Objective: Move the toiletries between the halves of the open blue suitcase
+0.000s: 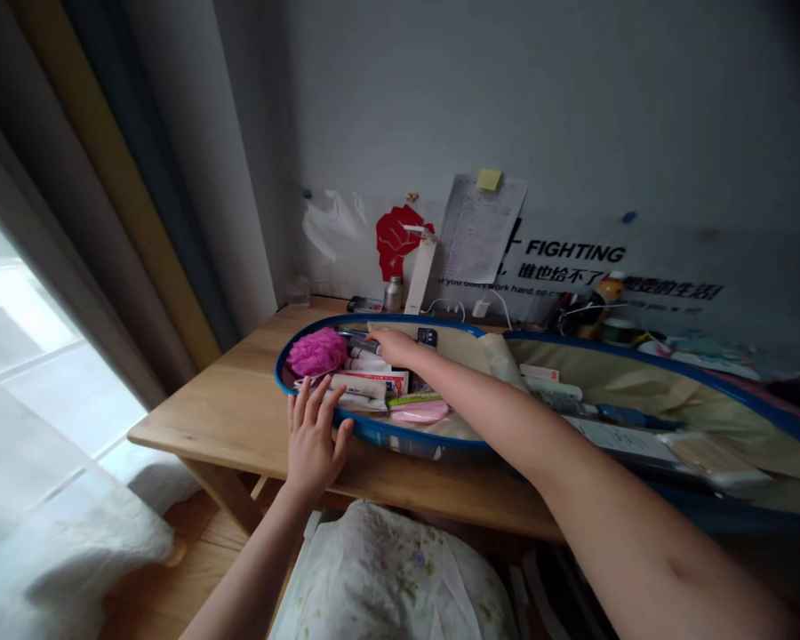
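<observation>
A toiletry bag with a blue rim (373, 427) lies unfolded on the wooden table. My left hand (313, 437) is at its near left edge, open, fingers spread over the rim beside a pale tube (360, 386). Reaching into the left half, my right hand (392, 345) has its fingers bent down at a dark slim item (356, 338); what they grip is partly hidden. A bright pink bath puff (318, 351) sits at the far left. Nearer to me are a red and white box (396, 382) and a pink packet (419, 411) with a green strip.
The bag's right half holds a packet of cotton swabs (713, 458) and other small items. Behind it stand a white lamp (421, 274), a small metallic bottle (393, 294) and desk clutter. A curtain (80, 178) hangs at the left.
</observation>
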The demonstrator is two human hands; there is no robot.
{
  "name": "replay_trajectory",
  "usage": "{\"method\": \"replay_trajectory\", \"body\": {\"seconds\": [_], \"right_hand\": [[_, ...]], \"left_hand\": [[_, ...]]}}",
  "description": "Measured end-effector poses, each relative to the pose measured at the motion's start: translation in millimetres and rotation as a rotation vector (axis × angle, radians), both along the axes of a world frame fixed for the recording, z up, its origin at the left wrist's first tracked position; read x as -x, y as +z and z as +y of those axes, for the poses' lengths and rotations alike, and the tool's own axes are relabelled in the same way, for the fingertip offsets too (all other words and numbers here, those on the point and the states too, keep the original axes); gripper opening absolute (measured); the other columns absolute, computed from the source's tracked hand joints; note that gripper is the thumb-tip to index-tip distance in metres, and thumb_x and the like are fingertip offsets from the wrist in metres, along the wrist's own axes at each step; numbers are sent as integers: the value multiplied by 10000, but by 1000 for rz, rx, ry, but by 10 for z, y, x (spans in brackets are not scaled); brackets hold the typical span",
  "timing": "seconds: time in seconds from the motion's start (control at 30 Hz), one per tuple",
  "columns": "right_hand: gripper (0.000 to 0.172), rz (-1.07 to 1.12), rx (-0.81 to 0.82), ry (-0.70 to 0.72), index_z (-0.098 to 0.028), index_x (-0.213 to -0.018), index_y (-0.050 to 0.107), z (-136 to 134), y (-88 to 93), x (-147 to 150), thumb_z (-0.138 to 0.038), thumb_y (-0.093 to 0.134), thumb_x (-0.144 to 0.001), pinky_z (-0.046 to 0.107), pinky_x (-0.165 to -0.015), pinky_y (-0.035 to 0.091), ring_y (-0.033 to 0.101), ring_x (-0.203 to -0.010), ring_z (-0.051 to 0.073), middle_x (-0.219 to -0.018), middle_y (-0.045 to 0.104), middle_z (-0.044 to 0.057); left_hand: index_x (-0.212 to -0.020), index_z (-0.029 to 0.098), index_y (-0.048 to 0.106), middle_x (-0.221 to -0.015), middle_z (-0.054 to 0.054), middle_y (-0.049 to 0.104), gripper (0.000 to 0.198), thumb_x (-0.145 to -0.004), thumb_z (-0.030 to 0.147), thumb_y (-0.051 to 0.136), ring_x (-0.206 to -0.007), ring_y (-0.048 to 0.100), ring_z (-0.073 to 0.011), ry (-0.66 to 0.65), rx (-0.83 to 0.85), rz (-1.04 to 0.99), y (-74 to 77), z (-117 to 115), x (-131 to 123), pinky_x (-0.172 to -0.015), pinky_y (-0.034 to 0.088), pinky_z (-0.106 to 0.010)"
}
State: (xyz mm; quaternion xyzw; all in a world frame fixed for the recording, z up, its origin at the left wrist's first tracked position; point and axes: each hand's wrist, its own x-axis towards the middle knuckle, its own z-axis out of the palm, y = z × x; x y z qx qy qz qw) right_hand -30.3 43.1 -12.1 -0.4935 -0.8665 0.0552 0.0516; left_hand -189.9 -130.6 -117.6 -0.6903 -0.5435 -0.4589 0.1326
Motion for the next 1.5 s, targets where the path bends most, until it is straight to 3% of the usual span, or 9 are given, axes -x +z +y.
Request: {"method": "replay_trajectory", "body": {"seconds": [0.27, 0.43, 0.63, 0.77, 0.9, 1.03, 1.3, 1.4, 1.5], "right_hand": [[485, 34, -7, 21, -279, -1321, 653, 17, 3, -39, -143, 559, -865, 298, -977, 481, 642, -1161, 229, -1333, 650, 74], [444, 111, -58, 4, -247, -1298, 669, 90, 266, -314, -152, 578, -874, 278, -970, 474, 643, -1122, 194, -1284, 676, 77], [330, 227, -105, -128, -203, -1202, 696, 8, 716, -1249, -267, 510, -936, 238, -774, 498, 648, -791, 124, -917, 743, 29], [362, 278, -103, -250, -175, -1199, 686, -249, 867, -2071, -319, 498, -925, 239, -698, 487, 636, -690, 127, -806, 733, 38], [356, 256, -46, -369, -196, -1141, 701, -491, 768, -2769, -332, 506, -877, 257, -711, 488, 676, -745, 164, -770, 736, 36], [342, 144, 28, -432, -208, -1088, 699, -664, 518, -3197, -301, 448, -875, 264, -710, 499, 689, -744, 173, -772, 745, 33], [325, 69, 314, -368, -206, -1067, 733, -1142, 279, -3446, -202, 633, -758, 266, -859, 547, 716, -1050, 229, -1174, 748, 135], [451, -14, 343, -342, -236, -1101, 742, -1324, 225, -3507, -195, 744, -651, 301, -942, 536, 694, -1129, 273, -1239, 724, 128], [531, -118, 313, -360, -273, -1179, 718, -1416, 157, -3581, -170, 706, -658, 330, -998, 520, 674, -1176, 285, -1295, 692, 121]], "left_hand": [[-1367, 199, 584, -1495, -142, 523, 427, -993, 354, 448, -1529, 257, -319, 2, -9, -4, 3, -4, -5, -1248, 183, -560], [-1372, 199, 580, -1494, -141, 522, 433, -989, 354, 450, -1530, 253, -316, 0, -6, -8, 4, -7, -9, -1249, 184, -557], [-1376, 215, 577, -1483, -138, 531, 434, -989, 366, 451, -1528, 259, -320, -6, -14, -22, -16, 7, -2, -1254, 159, -565], [-1382, 210, 562, -1475, -142, 533, 428, -998, 362, 449, -1532, 249, -318, -23, -33, -17, -28, 12, 8, -1254, 161, -562], [-1390, 221, 557, -1474, -138, 532, 437, -998, 373, 439, -1533, 245, -319, -23, -12, -20, -17, 8, 6, -1257, 144, -568], [-1389, 226, 560, -1467, -137, 534, 436, -997, 374, 439, -1527, 257, -321, -25, -21, -26, -5, 9, 4, -1258, 154, -560], [-1394, 211, 541, -1467, -157, 519, 426, -1007, 356, 439, -1534, 236, -322, -29, -29, 2, -18, 10, 12, -1251, 175, -558], [-1385, 211, 546, -1463, -153, 524, 420, -1007, 358, 436, -1534, 239, -322, -28, -36, -2, -11, 8, 0, -1255, 162, -557], [-1373, 210, 554, -1454, -149, 534, 415, -1007, 363, 432, -1534, 239, -320, -28, -44, 0, 0, 6, -8, -1260, 142, -550]]}}
